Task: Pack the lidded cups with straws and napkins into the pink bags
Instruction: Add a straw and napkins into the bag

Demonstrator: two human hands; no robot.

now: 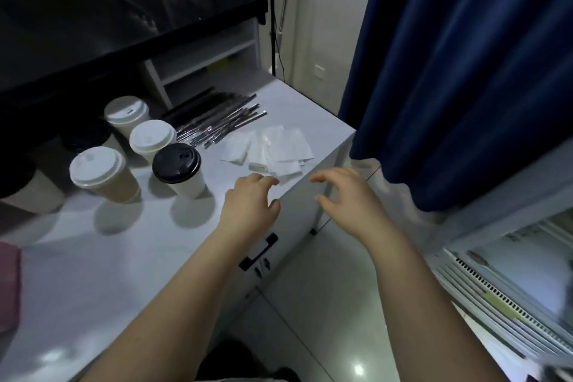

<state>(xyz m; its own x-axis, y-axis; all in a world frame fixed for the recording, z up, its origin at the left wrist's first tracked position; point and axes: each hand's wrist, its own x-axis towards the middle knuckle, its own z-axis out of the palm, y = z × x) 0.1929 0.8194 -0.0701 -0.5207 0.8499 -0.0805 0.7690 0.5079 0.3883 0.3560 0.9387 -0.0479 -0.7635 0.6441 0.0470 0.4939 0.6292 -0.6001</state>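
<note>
**Layout, referenced to the white counter [124, 257]**

1. A blue curtain [465, 71] hangs beyond the counter's right edge.
2. A black-topped shelf unit [124, 9] stands along the counter's far side.
3. The left hand [251, 208] is over the counter's right edge, palm down. The fingers are loosely curled and close together, with the thumb held apart. The fingertips are at the near edge of the napkins; contact cannot be confirmed. The hand holds nothing.
4. The right hand [347, 198] is just past the counter's right edge, over the cabinet front. The fingers are loosely curled and slightly spread, with the thumb apart. The hand holds nothing.
5. Four lidded cups stand upright on the counter's far left part:
   - a brown-sleeved cup [102, 175] with a white lid, nearest the left edge;
   - a black-lidded cup [179, 169], nearest the counter's middle;
   - two white-lidded cups [152, 139] [127, 113], toward the far side.
6. Wrapped straws [223, 121] lie in a loose bundle on the counter's far part.
7. White napkins [273, 149] lie in an overlapping pile at the counter's right edge.
8. A pink flat item [9, 285] lies at the counter's near left edge and is cut off by the frame. Whether it is a bag cannot be determined.
9. A black handle [259, 253] is fixed to the counter's cabinet front.
</note>
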